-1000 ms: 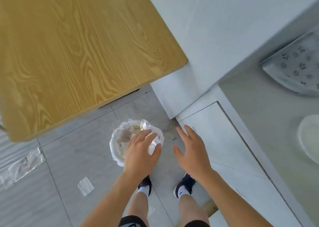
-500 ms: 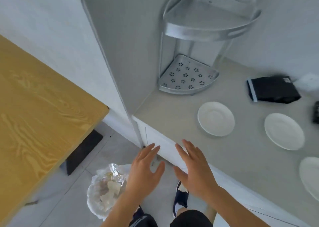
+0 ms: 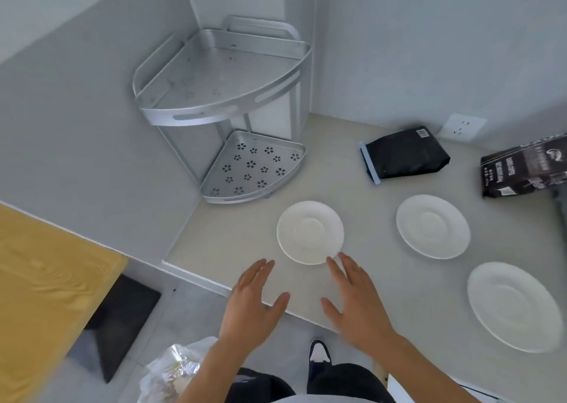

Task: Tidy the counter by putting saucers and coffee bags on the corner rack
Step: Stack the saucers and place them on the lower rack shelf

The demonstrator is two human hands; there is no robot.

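- left hand (image 3: pixel 254 307): palm down, fingers spread, holding nothing; it hovers over the near edge of the counter (image 3: pixel 352 163)
- right hand (image 3: pixel 357 306): palm down, fingers spread, holding nothing; its fingertips (image 3: pixel 333 263) reach the near rim of the nearest saucer, contact cannot be told
- left saucer (image 3: pixel 310 232): white, flat on the counter, just near of the rack
- middle saucer (image 3: pixel 432 226): white, flat on the counter, right of the first and apart from it
- right saucer (image 3: pixel 514 306): white, flat on the counter at the near right
- corner rack (image 3: pixel 224 108): metal, two tiers, standing in the far left corner of the counter; both tiers bare
- black coffee bag (image 3: pixel 405 154): lying on its side, far of the middle saucer
- printed coffee bag (image 3: pixel 524 169): lying at the right edge of view, near a wall socket (image 3: pixel 461 126)
- bin (image 3: pixel 175 372): lined with a bag, on the floor at the near left
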